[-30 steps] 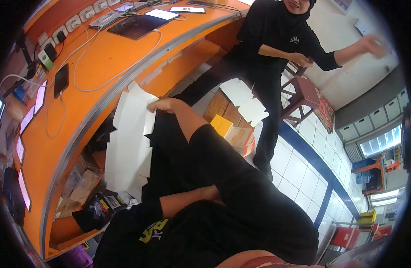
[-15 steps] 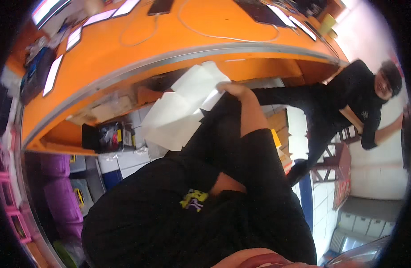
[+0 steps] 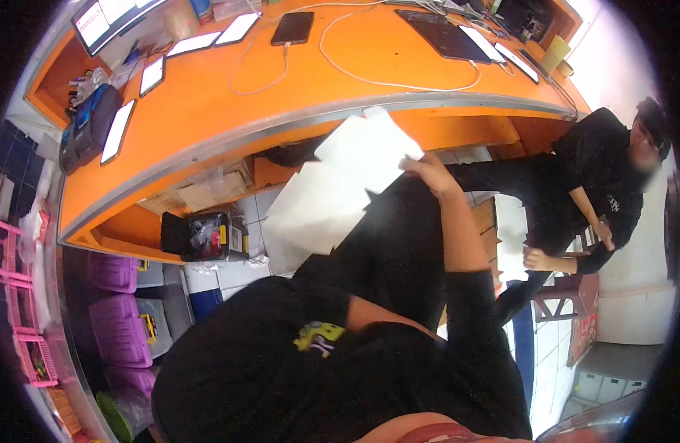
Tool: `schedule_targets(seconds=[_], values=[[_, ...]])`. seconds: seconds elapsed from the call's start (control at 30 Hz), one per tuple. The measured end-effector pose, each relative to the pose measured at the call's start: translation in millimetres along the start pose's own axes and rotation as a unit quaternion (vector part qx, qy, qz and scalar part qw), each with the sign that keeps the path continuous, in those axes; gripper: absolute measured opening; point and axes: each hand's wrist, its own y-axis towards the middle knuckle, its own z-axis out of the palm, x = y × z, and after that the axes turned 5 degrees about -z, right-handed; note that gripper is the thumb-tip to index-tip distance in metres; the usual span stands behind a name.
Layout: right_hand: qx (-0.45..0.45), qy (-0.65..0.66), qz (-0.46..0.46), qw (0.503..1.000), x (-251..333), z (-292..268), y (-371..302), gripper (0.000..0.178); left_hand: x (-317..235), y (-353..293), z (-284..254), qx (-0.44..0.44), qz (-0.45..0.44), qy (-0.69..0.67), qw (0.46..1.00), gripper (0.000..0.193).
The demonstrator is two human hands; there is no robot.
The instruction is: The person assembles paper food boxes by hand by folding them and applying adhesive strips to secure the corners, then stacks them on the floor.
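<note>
My right hand (image 3: 427, 174) is closed on the right edge of a flat white cardboard sheet (image 3: 336, 188) with notched edges and fold lines, like an unfolded box. Tilted, the sheet spans the space between my lap and the front edge of the orange counter (image 3: 340, 66). Only a bare stretch of my left forearm shows, bent across my body. The left hand itself is hidden behind my right sleeve.
On the counter lie several phones, among them a dark one (image 3: 292, 28) on a white cable. A dark tablet (image 3: 442, 35) is farther right. Below stands a black open box (image 3: 199, 235). Purple-lidded bins (image 3: 120, 332) stand left. A person in black (image 3: 587, 173) sits at right.
My right hand and the cardboard sheet have shifted to the right, and the sheet's angle has changed. The person's hand at right now shows near their lap. The whole view has shifted slightly.
</note>
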Motion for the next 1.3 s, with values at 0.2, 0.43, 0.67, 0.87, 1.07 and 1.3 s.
schedule_targets(seconds=[0.2,0.43,0.67,0.87,1.07,1.3], values=[[-0.302,0.123,-0.257,0.910,7,44,-51,0.011,-45,-212,-48,-0.538,-0.021,-0.052,0.841,0.027],[-0.045,-0.274,-0.476,0.835,29,149,-88,0.017,-86,-336,-51,-0.743,-0.132,-0.114,0.646,0.035],[0.006,-0.079,-0.372,0.925,56,184,-44,0.015,-34,-373,-39,-0.865,-0.095,-0.099,0.482,0.015],[-0.066,0.084,-0.249,0.963,-14,181,-26,0.015,43,-329,-67,-0.913,-0.105,0.055,0.390,0.010],[-0.107,0.084,-0.229,0.964,-22,155,-18,0.014,51,-297,-110,-0.915,-0.076,0.040,0.394,0.011],[-0.212,0.083,-0.214,0.950,-8,145,-17,0.009,48,-295,-131,-0.854,-0.067,0.066,0.511,0.009]])
